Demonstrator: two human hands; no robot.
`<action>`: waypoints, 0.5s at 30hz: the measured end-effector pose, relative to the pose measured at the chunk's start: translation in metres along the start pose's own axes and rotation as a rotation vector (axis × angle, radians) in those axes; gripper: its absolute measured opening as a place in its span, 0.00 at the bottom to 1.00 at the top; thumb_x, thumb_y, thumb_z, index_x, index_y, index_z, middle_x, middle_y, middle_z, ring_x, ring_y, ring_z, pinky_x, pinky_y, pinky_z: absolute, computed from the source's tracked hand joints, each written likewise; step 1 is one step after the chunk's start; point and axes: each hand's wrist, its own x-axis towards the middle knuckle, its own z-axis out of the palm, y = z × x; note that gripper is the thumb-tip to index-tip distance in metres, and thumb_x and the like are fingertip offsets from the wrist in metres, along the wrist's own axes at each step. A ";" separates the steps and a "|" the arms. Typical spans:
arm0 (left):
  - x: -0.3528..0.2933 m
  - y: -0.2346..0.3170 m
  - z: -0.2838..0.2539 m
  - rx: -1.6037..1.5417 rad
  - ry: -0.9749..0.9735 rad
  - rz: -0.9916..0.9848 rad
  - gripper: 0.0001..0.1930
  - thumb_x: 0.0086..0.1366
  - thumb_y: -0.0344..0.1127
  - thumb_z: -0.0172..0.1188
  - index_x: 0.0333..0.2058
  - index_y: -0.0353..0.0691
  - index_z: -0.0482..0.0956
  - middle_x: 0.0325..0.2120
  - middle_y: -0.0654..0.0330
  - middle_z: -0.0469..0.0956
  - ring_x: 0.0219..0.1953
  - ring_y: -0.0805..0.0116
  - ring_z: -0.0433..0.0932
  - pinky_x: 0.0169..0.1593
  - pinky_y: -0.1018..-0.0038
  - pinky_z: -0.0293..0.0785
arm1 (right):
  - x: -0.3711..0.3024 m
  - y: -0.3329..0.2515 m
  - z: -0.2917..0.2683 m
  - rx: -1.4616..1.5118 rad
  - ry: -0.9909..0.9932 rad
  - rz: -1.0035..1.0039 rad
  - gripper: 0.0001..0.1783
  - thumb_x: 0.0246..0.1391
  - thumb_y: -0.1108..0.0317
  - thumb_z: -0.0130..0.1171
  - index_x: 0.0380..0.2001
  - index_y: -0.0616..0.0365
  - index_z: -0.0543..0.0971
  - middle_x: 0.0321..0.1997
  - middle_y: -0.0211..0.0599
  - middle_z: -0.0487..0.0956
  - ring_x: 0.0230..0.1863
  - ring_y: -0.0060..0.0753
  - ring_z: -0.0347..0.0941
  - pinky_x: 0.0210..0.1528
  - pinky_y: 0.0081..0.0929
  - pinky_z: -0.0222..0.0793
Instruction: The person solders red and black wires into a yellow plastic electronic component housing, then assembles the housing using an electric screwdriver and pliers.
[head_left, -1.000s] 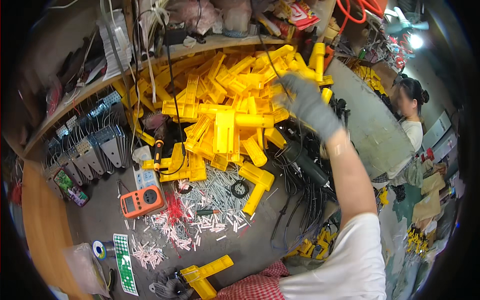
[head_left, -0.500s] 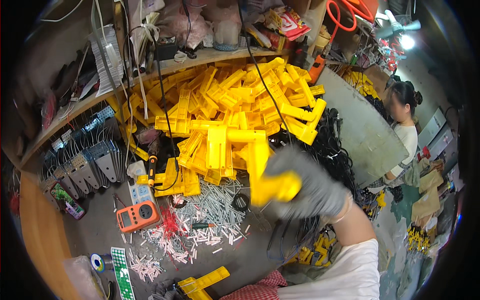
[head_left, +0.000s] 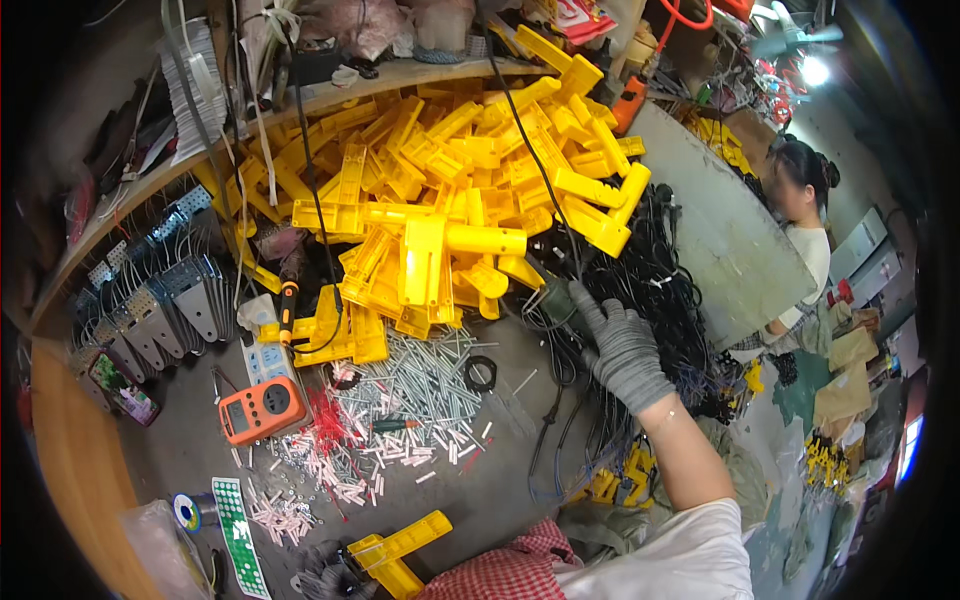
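Note:
My right hand (head_left: 628, 352), in a grey knitted glove, reaches in on the right with its fingers stretched out and apart. Its fingertips are beside a dark green, rounded tool (head_left: 562, 308) with a cable, partly covered by the hand; I cannot tell whether they touch. At the lower edge my left hand (head_left: 335, 572), in a dark glove and partly cut off, is closed on a yellow plastic part (head_left: 405, 545) with crossing arms. A big heap of similar yellow parts (head_left: 450, 160) lies at the back of the bench, ahead of both hands.
Long screws (head_left: 425, 375) and small white-pink sleeves (head_left: 350, 485) are strewn mid-bench. An orange meter (head_left: 262, 410), a solder spool (head_left: 187, 512) and metal brackets (head_left: 190, 295) stand left. Black cables (head_left: 665, 255) are piled right, before a grey board (head_left: 715, 220). A co-worker (head_left: 805, 215) sits beyond.
My right hand has let go of the yellow plastic part it held and now reaches with bare fingers of the glove toward the green tool. The whole view has shifted slightly.

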 end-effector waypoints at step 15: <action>0.007 0.002 0.004 0.048 0.073 0.079 0.24 0.42 0.43 0.76 0.38 0.45 0.78 0.49 0.52 0.79 0.43 0.48 0.73 0.52 0.50 0.65 | 0.065 -0.065 0.074 0.706 0.719 0.061 0.49 0.51 0.60 0.67 0.70 0.64 0.54 0.56 0.55 0.66 0.63 0.54 0.63 0.67 0.48 0.61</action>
